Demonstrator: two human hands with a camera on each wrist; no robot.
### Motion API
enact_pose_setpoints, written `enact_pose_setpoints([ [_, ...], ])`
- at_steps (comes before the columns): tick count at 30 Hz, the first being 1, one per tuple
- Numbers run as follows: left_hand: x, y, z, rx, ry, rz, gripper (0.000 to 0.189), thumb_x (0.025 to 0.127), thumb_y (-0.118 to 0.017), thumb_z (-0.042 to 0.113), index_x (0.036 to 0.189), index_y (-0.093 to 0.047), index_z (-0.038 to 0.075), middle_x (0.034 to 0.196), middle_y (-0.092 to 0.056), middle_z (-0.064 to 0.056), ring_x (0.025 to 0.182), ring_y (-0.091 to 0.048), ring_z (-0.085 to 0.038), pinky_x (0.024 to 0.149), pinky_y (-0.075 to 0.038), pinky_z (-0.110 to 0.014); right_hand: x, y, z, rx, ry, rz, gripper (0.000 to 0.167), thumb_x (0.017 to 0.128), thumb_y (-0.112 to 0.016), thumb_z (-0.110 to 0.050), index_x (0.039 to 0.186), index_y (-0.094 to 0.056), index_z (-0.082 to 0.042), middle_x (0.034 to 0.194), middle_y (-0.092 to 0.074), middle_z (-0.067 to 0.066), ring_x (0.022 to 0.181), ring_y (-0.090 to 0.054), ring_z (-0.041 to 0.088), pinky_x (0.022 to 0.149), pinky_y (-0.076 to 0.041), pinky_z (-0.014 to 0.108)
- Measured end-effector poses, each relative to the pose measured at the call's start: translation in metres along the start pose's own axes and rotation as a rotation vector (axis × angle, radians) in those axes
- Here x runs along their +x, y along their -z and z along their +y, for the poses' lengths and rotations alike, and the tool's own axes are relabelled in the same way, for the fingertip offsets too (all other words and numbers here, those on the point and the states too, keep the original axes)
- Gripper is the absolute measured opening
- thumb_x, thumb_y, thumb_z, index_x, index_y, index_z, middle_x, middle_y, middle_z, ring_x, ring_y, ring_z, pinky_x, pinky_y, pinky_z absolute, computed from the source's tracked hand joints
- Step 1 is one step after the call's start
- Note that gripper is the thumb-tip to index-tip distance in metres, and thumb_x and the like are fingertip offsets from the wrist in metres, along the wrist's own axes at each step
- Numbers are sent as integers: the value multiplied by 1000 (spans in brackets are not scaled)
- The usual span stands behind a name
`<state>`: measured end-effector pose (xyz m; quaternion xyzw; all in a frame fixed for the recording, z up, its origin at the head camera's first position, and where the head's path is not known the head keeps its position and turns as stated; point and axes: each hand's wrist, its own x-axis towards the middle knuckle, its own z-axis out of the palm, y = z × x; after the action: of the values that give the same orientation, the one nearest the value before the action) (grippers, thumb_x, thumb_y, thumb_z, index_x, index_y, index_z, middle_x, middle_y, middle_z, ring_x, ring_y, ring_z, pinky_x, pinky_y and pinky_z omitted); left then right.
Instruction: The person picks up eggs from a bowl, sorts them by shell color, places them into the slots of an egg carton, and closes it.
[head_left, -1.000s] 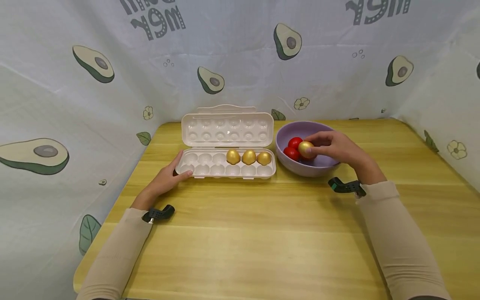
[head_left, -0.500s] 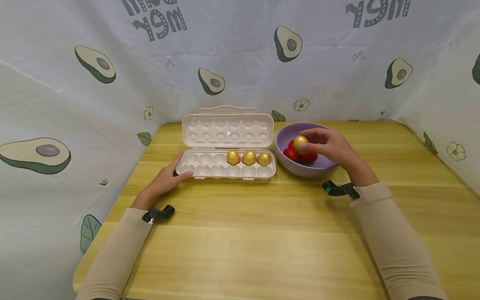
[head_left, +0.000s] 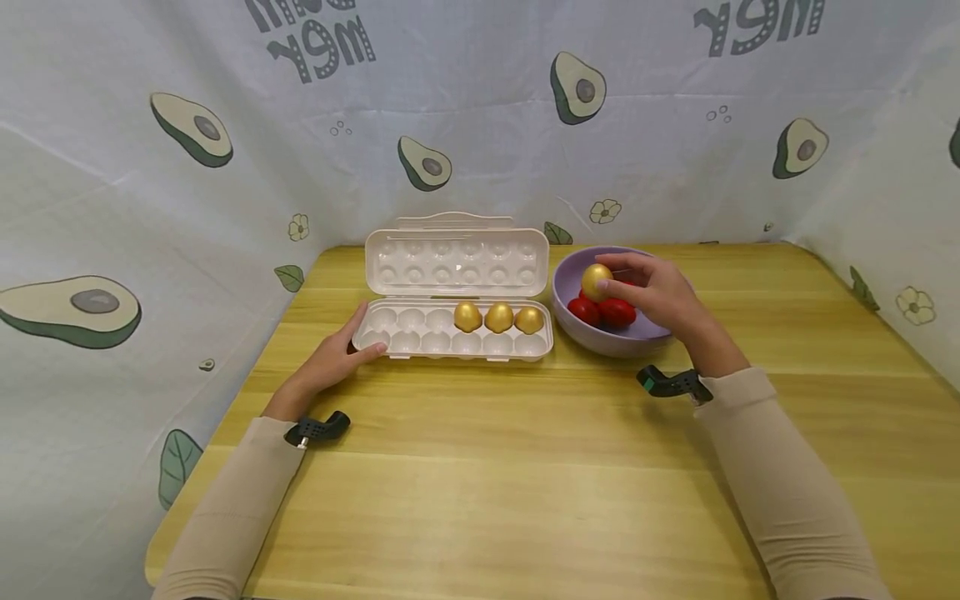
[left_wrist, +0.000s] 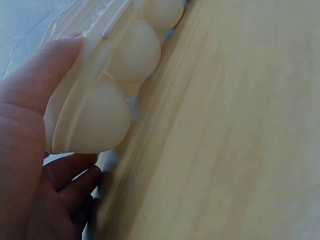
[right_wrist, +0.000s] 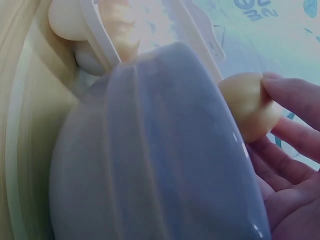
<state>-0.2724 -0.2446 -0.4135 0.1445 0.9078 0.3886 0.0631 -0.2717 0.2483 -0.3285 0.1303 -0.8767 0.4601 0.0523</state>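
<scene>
One egg [head_left: 597, 282]: pinched in right hand [head_left: 660, 293], over bowl [head_left: 611, 343].
Left hand [head_left: 332, 358]: grips carton [head_left: 459, 286] at left end.
Three eggs [head_left: 498, 317]: carton's far row, between hands.

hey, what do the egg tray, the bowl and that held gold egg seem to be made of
Tray: probably molded plastic, pale and smooth, judging by its rounded undersides in the left wrist view.
Bowl: likely plastic, smooth lilac with highlights along its edge; ceramic is possible.
Gold egg: metallic-looking sheen, suggesting paint or coating; the core can't be told.
</scene>
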Motion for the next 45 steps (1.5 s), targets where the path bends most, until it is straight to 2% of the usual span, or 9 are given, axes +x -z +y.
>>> enact_pose_setpoints([
  [4,1,-1,0,-6,-2,-2,93,91,-60,52,157,-3,21,158,-16,-19,142,-20,-38,114,-18,-54,0,-3,-2,35,35,6,45,91,-69,-27,131,-60,-9,123,-61,10,102,-61,11,82,-48,12],
  [9,3,-1,2,-14,-3,1,93,91,-60,53,157,-3,22,158,-16,-19,143,-20,-38,114,-18,-54,0,-4,-8,61,70,13,44,92,-67,-23,131,-59,-5,122,-61,14,101,-62,10,82,-49,13],
  [17,0,-1,1,-10,-2,-4,93,91,-60,52,157,-2,21,159,-15,-17,143,-19,-38,114,-17,-55,2,-16,-13,25,65,-11,44,92,-68,-24,131,-59,-5,121,-61,13,109,-61,26,82,-48,11],
  [20,-2,-1,1,-10,8,-5,93,91,-60,53,157,-2,22,159,-14,-17,143,-19,-38,114,-17,-54,5,-23,-17,39,74,0,43,92,-68,-24,129,-60,-5,120,-62,13,110,-61,28,81,-48,12],
  [26,-1,-1,1,11,5,5,92,91,-59,52,157,-3,20,158,-15,-19,142,-20,-39,114,-18,-54,11,-33,-28,80,114,14,42,91,-69,-21,128,-61,-2,119,-64,16,108,-62,28,81,-48,12],
  [36,0,-1,0,6,-6,21,92,91,-61,49,157,-4,20,157,-19,-22,142,-22,-39,113,-20,-54,24,-51,-40,166,161,-16,41,91,-69,-21,127,-61,-4,117,-64,13,105,-63,22,82,-50,18],
  [42,-1,-2,1,4,1,8,93,91,-61,50,157,-2,20,158,-16,-19,143,-20,-38,114,-19,-54,31,-64,-43,202,181,-32,39,91,-69,-18,126,-61,-2,118,-63,13,108,-62,27,87,-50,21],
  [45,-2,-3,1,2,10,8,93,91,-61,50,157,-2,21,158,-16,-18,143,-20,-37,114,-19,-53,33,-73,-46,281,165,-64,39,91,-70,-21,125,-62,-5,118,-63,12,107,-61,27,90,-50,27],
])
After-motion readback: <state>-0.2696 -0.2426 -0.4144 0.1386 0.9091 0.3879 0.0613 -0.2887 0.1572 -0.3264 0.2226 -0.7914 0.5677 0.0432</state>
